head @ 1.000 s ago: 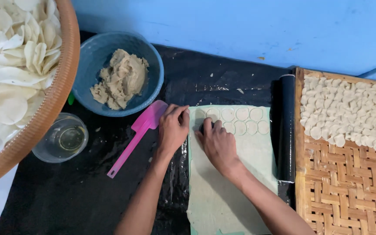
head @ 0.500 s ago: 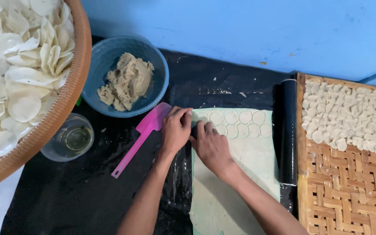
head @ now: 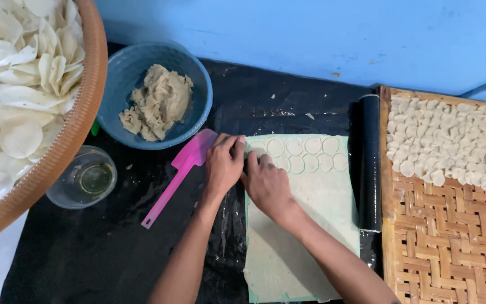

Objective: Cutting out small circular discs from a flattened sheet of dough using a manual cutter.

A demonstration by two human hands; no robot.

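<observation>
Head view: the flat dough sheet [head: 305, 225] lies on the black mat [head: 85, 259]. Both hands have slid to its top left corner. The left hand [head: 223, 163] and right hand [head: 265, 186] press there, fingers curled together, beside new cut circles [head: 305, 155]. A pink scraper [head: 178, 174], dough bowl [head: 156, 93] and black roller [head: 369, 163] lie near.

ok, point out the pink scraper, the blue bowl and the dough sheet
pink scraper [head: 182, 169], head view, on its handle.
blue bowl [head: 120, 73], head view, on its inner wall.
dough sheet [head: 316, 208], head view, on its uncut middle.
</observation>
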